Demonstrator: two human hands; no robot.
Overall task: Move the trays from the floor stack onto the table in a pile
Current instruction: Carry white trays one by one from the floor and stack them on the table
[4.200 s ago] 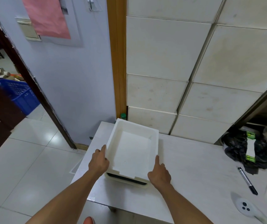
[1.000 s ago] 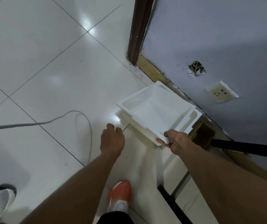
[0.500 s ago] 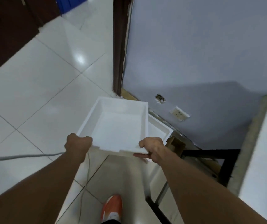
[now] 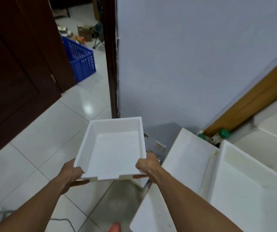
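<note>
The left hand's fingers (image 4: 80, 182) curl under the near left corner of a white tray (image 4: 112, 149), thumb on the rim; the right hand (image 4: 147, 166) clamps the near right corner the same way, so both hands grip the tray and hold it in the air above the floor (image 4: 39, 144), left of the surface (image 4: 184, 158). The tray is empty and roughly level. To finish the carry well, it probably needs to swing right while kept flat, clear the surface edge, then be squared over the tray on the surface (image 4: 251, 190), right of the held one, and lowered so the rims nest. That tray also looks empty. Whether more trays remain on the floor cannot be told.
</note>
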